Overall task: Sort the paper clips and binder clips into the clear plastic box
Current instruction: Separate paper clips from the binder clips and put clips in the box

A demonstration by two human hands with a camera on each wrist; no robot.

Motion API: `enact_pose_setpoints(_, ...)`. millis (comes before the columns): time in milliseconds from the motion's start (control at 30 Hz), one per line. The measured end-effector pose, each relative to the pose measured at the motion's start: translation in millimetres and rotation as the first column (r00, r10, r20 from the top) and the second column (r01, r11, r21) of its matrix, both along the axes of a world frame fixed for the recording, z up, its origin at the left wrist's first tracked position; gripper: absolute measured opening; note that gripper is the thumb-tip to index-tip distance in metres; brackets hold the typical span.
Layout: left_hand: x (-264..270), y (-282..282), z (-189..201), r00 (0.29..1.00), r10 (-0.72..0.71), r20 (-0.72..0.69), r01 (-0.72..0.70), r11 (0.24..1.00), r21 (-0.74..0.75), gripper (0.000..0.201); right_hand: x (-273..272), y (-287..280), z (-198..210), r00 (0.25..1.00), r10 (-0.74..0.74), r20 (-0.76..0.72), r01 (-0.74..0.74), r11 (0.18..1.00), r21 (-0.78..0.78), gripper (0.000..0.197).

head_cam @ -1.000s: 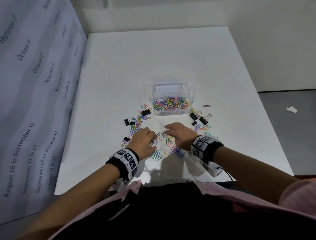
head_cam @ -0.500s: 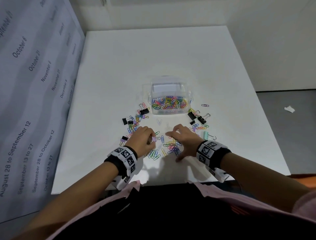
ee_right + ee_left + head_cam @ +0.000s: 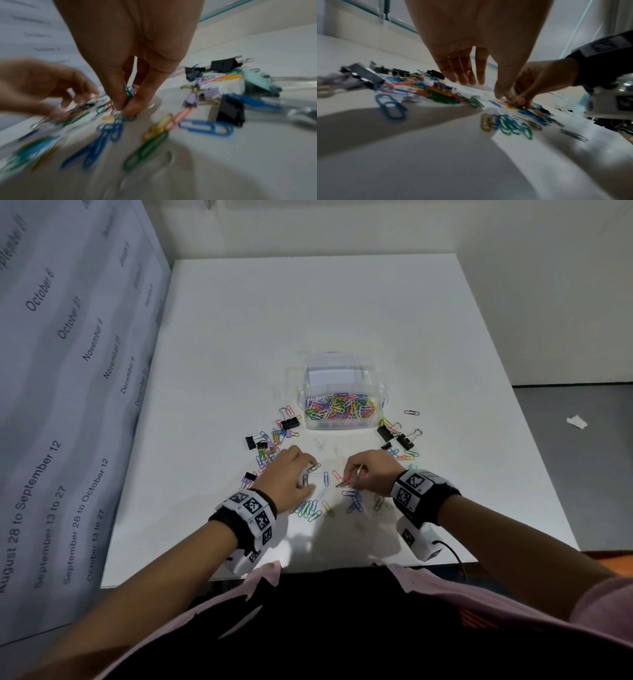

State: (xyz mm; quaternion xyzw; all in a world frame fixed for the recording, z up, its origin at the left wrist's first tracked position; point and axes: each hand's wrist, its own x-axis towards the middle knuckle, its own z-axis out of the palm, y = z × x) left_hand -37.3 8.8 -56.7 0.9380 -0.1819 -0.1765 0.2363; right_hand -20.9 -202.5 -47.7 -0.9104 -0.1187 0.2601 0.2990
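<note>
— Since a second ago? 
— Right hand (image 3: 371, 472) lifted, and I saw it pinching paper clips (image 3: 128, 93). Left hand (image 3: 289, 472) hung loose-fingered, holding nothing. 
— Box? 
— Clear plastic box (image 3: 340, 424) sat mid-tabletop, beyond both.
</note>
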Motion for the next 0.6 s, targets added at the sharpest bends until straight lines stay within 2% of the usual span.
enact_pose_setpoints(100, -6, -10, -4, 0.995, -0.064, -0.079, 0.07, 0.994, 0.087, 0.082, 13, -5, 8, 0.999, -0.053, -0.01, 0.053, 0.998, -0.015, 0.01)
enact_pose_setpoints(167, -6, -15, -8, 0.996, -0.062, -0.064, 0.07, 0.99, 0.124, 0.088, 24, -6, 16, 0.997, -0.081, 0.003, 0.081, 0.997, -0.012, 0.011)
enact_pose_setpoints(333, -1, -34, -7, 0.998, -0.064, 0.001, 0.063, 0.988, 0.14, 0.056, 69, -3, 42, 0.968, -0.198, 0.153, 0.193, 0.98, 0.05, 0.009)
enact_pose_setpoints(433, 1, -41, -6, 0.996, -0.074, -0.044, 0.076, 0.996, 0.048, 0.04, 89, 1, 51, 0.932, -0.265, 0.248, 0.259, 0.964, 0.057, 0.008)
enact_pose_setpoints(600, 2, -39, -6, 0.991, -0.062, -0.122, 0.053, 0.996, -0.072, 0.031, 87, 5, 46, 0.928, -0.274, 0.254, 0.282, 0.959, 0.005, 0.022)
